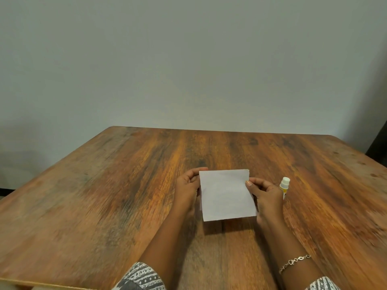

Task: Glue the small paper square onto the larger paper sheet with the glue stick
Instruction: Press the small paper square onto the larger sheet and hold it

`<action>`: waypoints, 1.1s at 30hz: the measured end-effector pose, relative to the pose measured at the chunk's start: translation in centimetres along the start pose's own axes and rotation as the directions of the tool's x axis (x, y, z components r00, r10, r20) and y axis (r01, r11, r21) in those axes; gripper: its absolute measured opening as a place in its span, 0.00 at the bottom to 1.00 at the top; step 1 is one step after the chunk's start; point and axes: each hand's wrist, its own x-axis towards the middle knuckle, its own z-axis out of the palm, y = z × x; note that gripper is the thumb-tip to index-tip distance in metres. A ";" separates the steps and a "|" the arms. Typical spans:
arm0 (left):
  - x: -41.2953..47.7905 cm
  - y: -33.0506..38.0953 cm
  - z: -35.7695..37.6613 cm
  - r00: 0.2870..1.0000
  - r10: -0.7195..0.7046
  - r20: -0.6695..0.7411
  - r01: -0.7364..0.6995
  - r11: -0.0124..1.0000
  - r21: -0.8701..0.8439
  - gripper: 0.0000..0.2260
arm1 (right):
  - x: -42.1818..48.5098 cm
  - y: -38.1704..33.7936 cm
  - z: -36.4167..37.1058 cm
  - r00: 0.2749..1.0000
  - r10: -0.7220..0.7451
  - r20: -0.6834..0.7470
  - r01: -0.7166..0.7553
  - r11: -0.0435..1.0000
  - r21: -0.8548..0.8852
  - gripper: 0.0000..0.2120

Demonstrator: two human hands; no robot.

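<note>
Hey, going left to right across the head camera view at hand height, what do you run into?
Left hand → white paper held up between both hands → right hand → glue stick, capped and upright just beyond the right hand, all over the wooden table.

I see the paper (227, 195) above the table (104, 185), between both hands. The glue stick (284, 185) stands just right of my right hand (266, 195)

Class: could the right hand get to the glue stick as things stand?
Probably yes. The glue stick stands just beyond the right hand with nothing between them, but that hand is pinching the paper, so it must release first.
</note>
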 end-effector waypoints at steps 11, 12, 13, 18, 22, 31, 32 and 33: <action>-0.3 0.2 0.4 1.000 0.017 0.000 -0.016 0.998 -0.054 0.10 | 0.3 0.2 0.0 0.999 -0.020 -0.036 0.019 1.000 -0.018 0.07; -0.4 0.1 0.4 1.000 0.016 -0.002 -0.016 0.998 -0.062 0.11 | 0.3 0.2 0.0 0.999 -0.020 -0.039 0.020 1.000 -0.022 0.07; -0.4 0.1 0.5 1.000 0.013 -0.002 -0.013 0.997 -0.077 0.11 | 0.3 0.3 0.0 0.999 -0.021 -0.041 0.020 1.000 -0.024 0.07; -0.3 -0.1 0.5 1.000 0.009 0.004 -0.008 0.994 -0.106 0.12 | 0.4 0.3 0.1 0.998 -0.030 -0.052 0.029 0.999 -0.025 0.07; -0.3 -0.4 0.4 0.999 0.028 0.026 -0.026 0.997 -0.070 0.07 | 0.5 0.4 0.1 0.998 -0.030 -0.048 0.028 0.999 -0.032 0.07; -0.2 -0.3 0.6 1.000 0.020 0.006 -0.019 0.996 -0.085 0.06 | 0.7 0.5 0.0 0.998 -0.032 -0.058 0.029 0.998 -0.052 0.05; -0.2 -0.3 0.7 1.000 0.021 0.002 -0.020 0.996 -0.082 0.06 | 0.6 0.5 0.0 0.998 -0.033 -0.057 0.030 0.998 -0.051 0.04; -0.2 -0.3 0.7 1.000 0.022 -0.001 -0.022 0.996 -0.083 0.06 | 0.6 0.4 0.0 0.998 -0.032 -0.057 0.029 0.998 -0.050 0.02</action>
